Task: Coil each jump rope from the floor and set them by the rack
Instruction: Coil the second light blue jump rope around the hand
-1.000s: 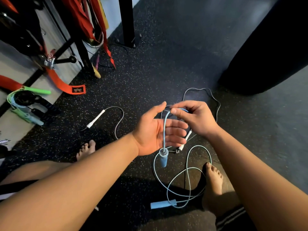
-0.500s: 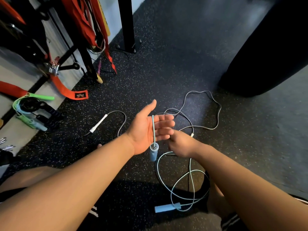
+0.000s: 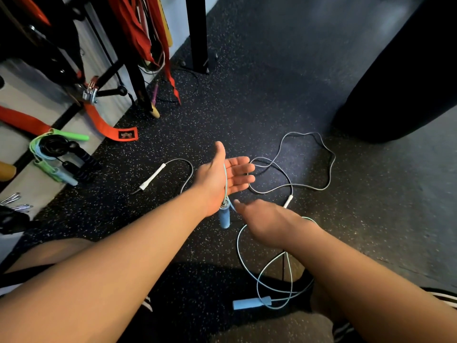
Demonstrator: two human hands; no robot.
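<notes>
— In the head view, what's your left hand [image 3: 223, 178] doing?

— It's flat, palm up, fingers spread and held straight. The blue jump rope [image 3: 262, 276] cord runs lengthwise across your palm, from the fingers back to the wrist, and one blue handle [image 3: 224, 216] hangs below the heel of the hand, long axis near vertical, free end pointing at the floor [image 3: 247, 95].

— And your right hand [image 3: 267, 220]?

— Palm down, just beside that handle. Whether its fingers pinch the cord, you cannot tell.

— The rest of the rope?

— Loose loops on the floor near your legs; the second handle [image 3: 251, 303] lies flat, long axis left to right. A grey rope [image 3: 306, 169] sprawls beyond your hands.
</notes>
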